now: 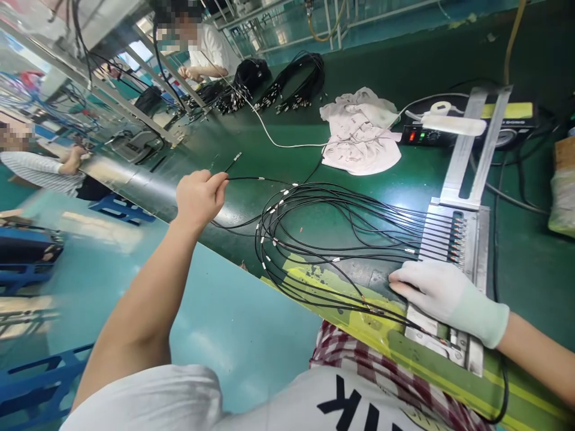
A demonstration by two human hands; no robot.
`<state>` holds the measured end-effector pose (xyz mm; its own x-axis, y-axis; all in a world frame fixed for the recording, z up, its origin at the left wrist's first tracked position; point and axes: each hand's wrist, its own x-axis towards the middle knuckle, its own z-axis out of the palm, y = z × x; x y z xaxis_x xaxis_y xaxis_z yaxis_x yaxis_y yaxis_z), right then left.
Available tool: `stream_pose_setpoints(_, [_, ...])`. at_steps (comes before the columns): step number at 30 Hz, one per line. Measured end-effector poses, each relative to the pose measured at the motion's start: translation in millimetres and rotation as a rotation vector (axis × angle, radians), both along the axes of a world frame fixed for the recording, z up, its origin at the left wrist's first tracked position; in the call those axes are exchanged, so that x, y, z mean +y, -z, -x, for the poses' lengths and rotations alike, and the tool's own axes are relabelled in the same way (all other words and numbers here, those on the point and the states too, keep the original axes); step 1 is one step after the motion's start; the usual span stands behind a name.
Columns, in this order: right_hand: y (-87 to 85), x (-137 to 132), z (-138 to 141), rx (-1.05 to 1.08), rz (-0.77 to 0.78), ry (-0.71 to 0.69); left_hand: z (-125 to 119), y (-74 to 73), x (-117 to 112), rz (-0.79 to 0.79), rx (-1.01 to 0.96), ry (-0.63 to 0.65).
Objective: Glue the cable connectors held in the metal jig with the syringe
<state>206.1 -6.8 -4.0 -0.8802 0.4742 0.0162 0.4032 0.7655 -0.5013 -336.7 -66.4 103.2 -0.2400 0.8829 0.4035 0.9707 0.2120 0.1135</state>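
Note:
My bare left hand [200, 200] is closed on a black cable [245, 178], held up over the table's near edge. A short cable end with a metal tip [237, 157] sticks out beyond the fist. My right hand [442, 293], in a white glove, lies over the lower part of a metal fixture [433, 230]. Its thumb and finger come together at the tips; whether anything is pinched there is hidden. Several black cables run side by side into the fixture's slots, and their looped coil [265, 239] with white labels spreads between my hands.
A crumpled whitish cloth [362, 134] lies behind the coil. A black control box [424, 134] with lit indicators stands at the back right, a white-handled tool [453, 124] before it. Cable bundles [299, 84] lie farther back. Two people sit at work to the left.

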Motion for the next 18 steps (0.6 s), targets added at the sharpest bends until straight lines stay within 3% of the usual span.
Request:
stream_pose_setpoints(7, [-1.1, -1, 1, -0.014, 0.0, -0.004, -3, -61.6, 18, -0.033, 0.192, -0.036])
stream_pose_setpoints(10, [-4.1, -2, 1, -0.048, 0.017, -0.001, -1, -77.1, 33, -0.077, 0.193, -0.13])
stream_pose_setpoints(14, [-7.9, -3, 1, -0.068, 0.039, 0.0, 16, -70.9, 53, -0.125, -0.084, -0.298])
stream_pose_setpoints(18, [-9.3, -6, 0, -0.062, -0.005, 0.01, 22, -49.5, 67, -0.11, -0.317, -0.299])
